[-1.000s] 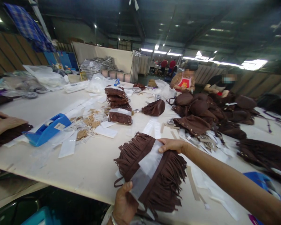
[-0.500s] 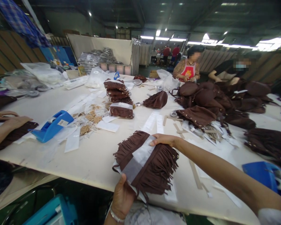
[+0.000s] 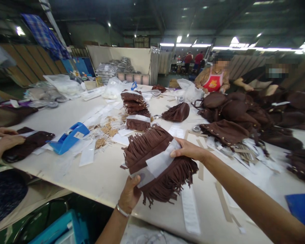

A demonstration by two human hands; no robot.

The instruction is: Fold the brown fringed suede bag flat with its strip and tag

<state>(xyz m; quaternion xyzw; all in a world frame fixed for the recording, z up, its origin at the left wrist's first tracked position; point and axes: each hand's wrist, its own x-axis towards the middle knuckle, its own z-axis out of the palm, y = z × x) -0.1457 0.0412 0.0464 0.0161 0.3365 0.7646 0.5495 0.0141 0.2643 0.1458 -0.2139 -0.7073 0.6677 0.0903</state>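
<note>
Head view: the left grip [image 3: 130,193] is closed on the near left end of a dark brown fringed bag [image 3: 167,179], thumb on top and fingers hidden beneath. The right grip [image 3: 186,149] clasps the far right end, its thumb pressing a pale band [image 3: 160,159] that runs across the bag from one grip to the other. So the bag lies between the two grips, over the near edge of the counter [image 3: 109,174]; whether its underside touches the surface, I cannot tell. Fringe spreads out on both sides of the band. A bracelet [image 3: 122,210] circles the wrist just behind the left grip.

Beyond the grips stands a stack of folded brown bags [image 3: 134,104], with a banded bundle [image 3: 138,122] at its near side. Left of that lies a scatter of tags [image 3: 106,131], and farther left of the left grip sits a blue tape dispenser [image 3: 70,138]. Past the dispenser, a co-worker's hands [image 3: 11,140] rest on another dark bag [image 3: 32,145]. Ahead and to the right of the right grip, a heap of brown bags [image 3: 234,110] covers the counter; nearer, to the right of the held bag, lie a white strip [image 3: 190,208] and a beige strip [image 3: 223,203].
</note>
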